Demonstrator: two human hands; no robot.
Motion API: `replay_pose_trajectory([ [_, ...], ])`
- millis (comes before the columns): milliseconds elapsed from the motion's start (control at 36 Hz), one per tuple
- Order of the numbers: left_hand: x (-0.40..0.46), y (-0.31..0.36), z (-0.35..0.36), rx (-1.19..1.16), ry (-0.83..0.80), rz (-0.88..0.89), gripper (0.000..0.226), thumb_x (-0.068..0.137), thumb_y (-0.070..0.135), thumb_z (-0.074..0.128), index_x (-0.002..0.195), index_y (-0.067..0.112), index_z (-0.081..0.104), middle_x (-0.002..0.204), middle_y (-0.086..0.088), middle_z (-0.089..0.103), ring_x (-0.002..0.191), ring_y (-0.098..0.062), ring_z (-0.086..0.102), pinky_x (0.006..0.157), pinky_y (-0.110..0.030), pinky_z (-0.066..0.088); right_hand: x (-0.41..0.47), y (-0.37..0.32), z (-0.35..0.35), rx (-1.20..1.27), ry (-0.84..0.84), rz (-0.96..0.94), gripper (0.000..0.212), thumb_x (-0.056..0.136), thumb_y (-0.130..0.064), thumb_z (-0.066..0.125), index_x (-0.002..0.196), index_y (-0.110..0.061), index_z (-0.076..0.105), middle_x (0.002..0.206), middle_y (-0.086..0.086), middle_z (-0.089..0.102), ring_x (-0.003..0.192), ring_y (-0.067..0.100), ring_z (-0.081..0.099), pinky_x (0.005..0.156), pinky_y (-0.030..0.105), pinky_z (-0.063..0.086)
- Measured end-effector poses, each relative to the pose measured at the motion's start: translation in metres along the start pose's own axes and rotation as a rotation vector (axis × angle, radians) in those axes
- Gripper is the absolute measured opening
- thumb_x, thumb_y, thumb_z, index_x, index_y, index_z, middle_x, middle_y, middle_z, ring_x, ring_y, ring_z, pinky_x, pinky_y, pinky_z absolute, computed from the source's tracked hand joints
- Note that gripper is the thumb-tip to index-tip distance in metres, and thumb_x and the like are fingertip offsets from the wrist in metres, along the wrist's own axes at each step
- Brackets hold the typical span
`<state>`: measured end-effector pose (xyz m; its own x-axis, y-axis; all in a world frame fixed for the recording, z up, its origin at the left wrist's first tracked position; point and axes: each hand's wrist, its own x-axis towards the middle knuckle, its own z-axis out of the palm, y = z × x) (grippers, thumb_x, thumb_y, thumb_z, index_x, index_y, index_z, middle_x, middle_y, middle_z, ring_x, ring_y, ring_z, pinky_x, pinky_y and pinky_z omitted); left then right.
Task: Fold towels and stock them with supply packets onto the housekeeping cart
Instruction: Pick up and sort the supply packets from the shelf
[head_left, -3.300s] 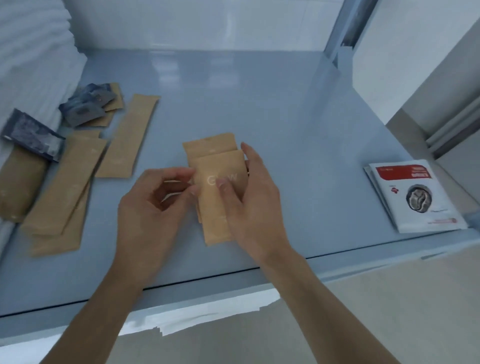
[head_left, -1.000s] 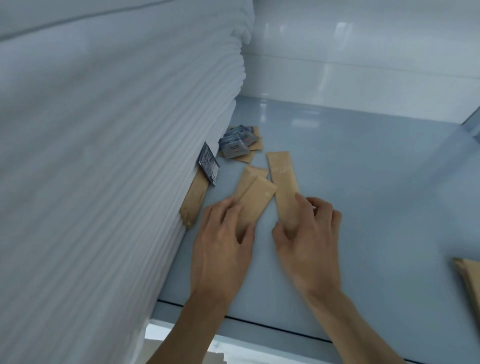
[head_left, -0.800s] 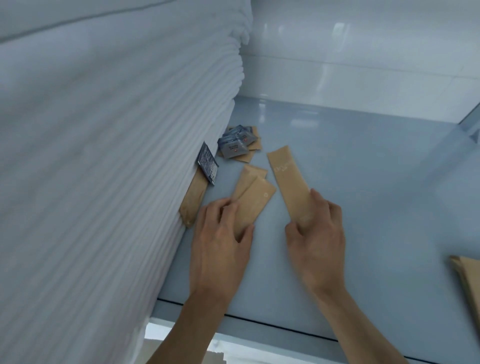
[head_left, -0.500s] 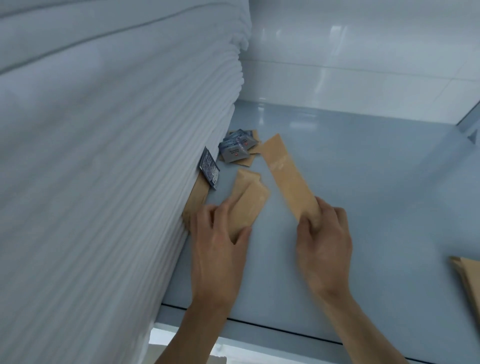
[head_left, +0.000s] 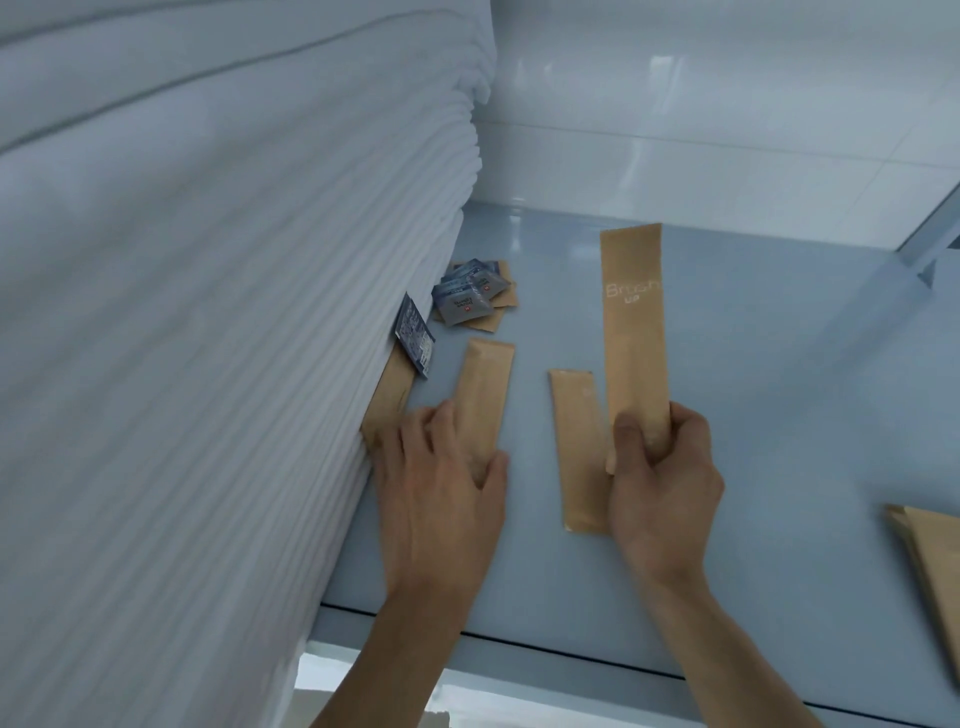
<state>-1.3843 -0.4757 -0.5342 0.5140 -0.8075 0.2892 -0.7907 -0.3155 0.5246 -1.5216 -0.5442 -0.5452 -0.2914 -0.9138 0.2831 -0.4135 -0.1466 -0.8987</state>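
A tall stack of folded white towels (head_left: 218, 312) fills the left side of the grey-blue cart shelf (head_left: 753, 415). My right hand (head_left: 660, 478) grips the bottom end of a long brown paper packet (head_left: 634, 332) and holds it upright above the shelf. Another brown packet (head_left: 579, 447) lies flat just left of that hand. My left hand (head_left: 441, 483) rests on a third brown packet (head_left: 485, 395), its fingers and thumb on either side of it. A further brown packet (head_left: 389, 395) is partly tucked under the towels.
Small blue sachets (head_left: 467, 299) lie on brown packets near the back by the towels, and one blue sachet (head_left: 415, 335) leans against the stack. More brown packets (head_left: 930, 566) lie at the right edge. A white wall (head_left: 727, 104) closes the back.
My right hand has lifted the long brown packet off the shelf and turned it upright. The two overlapping packets by my left hand are now apart, one under my left hand, one nearer my right.
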Motion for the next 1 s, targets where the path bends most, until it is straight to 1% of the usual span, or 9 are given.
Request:
replay_pose_trajectory([
  [111, 0.001, -0.003, 0.002, -0.038, -0.011, -0.050, 0.060, 0.082, 0.034, 0.078, 0.131, 0.007, 0.057, 0.114, -0.016, 0.061, 0.111, -0.035, 0.054, 0.097, -0.044, 0.042, 0.001, 0.001, 0.000, 0.035, 0.026, 0.023, 0.013, 0.096, -0.026, 0.060, 0.103, -0.020, 0.052, 0.068, -0.019, 0.058, 0.059, -0.010, 0.060, 0.054, 0.004, 0.041],
  [250, 0.003, -0.007, 0.000, -0.225, 0.042, -0.081, 0.048, 0.088, 0.023, 0.073, 0.133, 0.016, 0.059, 0.110, 0.000, 0.058, 0.095, -0.016, 0.055, 0.076, -0.016, 0.029, -0.003, -0.004, -0.001, 0.102, 0.025, 0.041, 0.023, 0.094, -0.043, 0.053, 0.102, -0.022, 0.050, 0.068, -0.009, 0.064, 0.062, 0.020, 0.066, 0.061, 0.045, 0.055],
  [361, -0.001, -0.005, -0.007, -0.411, 0.105, -0.039, 0.001, 0.093, 0.018, 0.067, 0.092, 0.017, 0.067, 0.084, 0.006, 0.052, 0.072, -0.001, 0.051, 0.066, -0.010, 0.036, -0.007, -0.010, -0.007, 0.229, -0.042, 0.052, 0.026, 0.093, -0.044, 0.050, 0.094, -0.019, 0.053, 0.061, -0.014, 0.059, 0.058, 0.009, 0.057, 0.058, 0.035, 0.046],
  [417, -0.006, 0.001, -0.006, -0.607, 0.059, -0.090, 0.013, 0.097, 0.024, 0.061, 0.084, 0.023, 0.060, 0.080, 0.002, 0.057, 0.069, -0.003, 0.056, 0.065, -0.020, 0.043, -0.015, -0.014, -0.013, 0.409, -0.125, 0.118, 0.024, 0.099, -0.036, 0.053, 0.087, -0.015, 0.051, 0.065, -0.008, 0.054, 0.062, 0.015, 0.050, 0.061, 0.034, 0.039],
  [472, -0.012, 0.017, -0.007, -0.830, -0.041, -0.168, 0.017, 0.100, 0.026, 0.055, 0.084, 0.025, 0.059, 0.074, 0.003, 0.062, 0.066, -0.012, 0.059, 0.061, -0.033, 0.050, -0.026, -0.017, -0.023, 0.539, -0.217, 0.161, 0.028, 0.096, -0.034, 0.054, 0.084, -0.009, 0.050, 0.072, 0.004, 0.051, 0.067, 0.018, 0.048, 0.060, 0.031, 0.040],
  [639, -0.033, 0.068, 0.002, -1.026, -0.240, -0.145, 0.028, 0.105, 0.025, 0.043, 0.085, 0.015, 0.060, 0.067, 0.010, 0.063, 0.062, -0.002, 0.058, 0.056, -0.014, 0.044, -0.052, -0.017, -0.056, 0.486, -0.400, 0.064, 0.025, 0.095, -0.038, 0.047, 0.085, -0.016, 0.052, 0.064, -0.014, 0.055, 0.058, 0.000, 0.048, 0.051, 0.014, 0.039],
  [806, -0.058, 0.105, 0.010, -1.197, -0.412, -0.263, 0.045, 0.088, 0.050, 0.046, 0.092, 0.012, 0.070, 0.084, -0.004, 0.075, 0.080, -0.015, 0.072, 0.068, -0.024, 0.057, -0.047, -0.001, -0.093, 0.205, -0.341, 0.046, 0.018, 0.093, -0.055, 0.041, 0.093, -0.040, 0.051, 0.085, -0.012, 0.069, 0.074, 0.005, 0.067, 0.060, 0.024, 0.051],
  [889, -0.070, 0.119, 0.017, -1.188, -0.464, -0.243, 0.028, 0.098, 0.033, 0.051, 0.099, 0.012, 0.070, 0.083, 0.003, 0.073, 0.079, -0.012, 0.071, 0.066, -0.022, 0.055, -0.048, 0.006, -0.112, 0.119, -0.327, 0.008, 0.035, 0.094, -0.061, 0.036, 0.118, -0.041, 0.053, 0.103, -0.016, 0.066, 0.094, 0.003, 0.066, 0.072, 0.020, 0.052],
  [1000, -0.088, 0.137, 0.028, -1.090, -0.481, -0.194, 0.024, 0.103, 0.024, 0.049, 0.097, 0.018, 0.071, 0.086, -0.001, 0.074, 0.081, -0.015, 0.070, 0.069, -0.026, 0.057, -0.042, 0.014, -0.140, -0.016, -0.249, -0.019, 0.034, 0.104, -0.044, 0.033, 0.124, -0.038, 0.059, 0.095, -0.014, 0.057, 0.087, 0.006, 0.062, 0.067, 0.014, 0.045],
])
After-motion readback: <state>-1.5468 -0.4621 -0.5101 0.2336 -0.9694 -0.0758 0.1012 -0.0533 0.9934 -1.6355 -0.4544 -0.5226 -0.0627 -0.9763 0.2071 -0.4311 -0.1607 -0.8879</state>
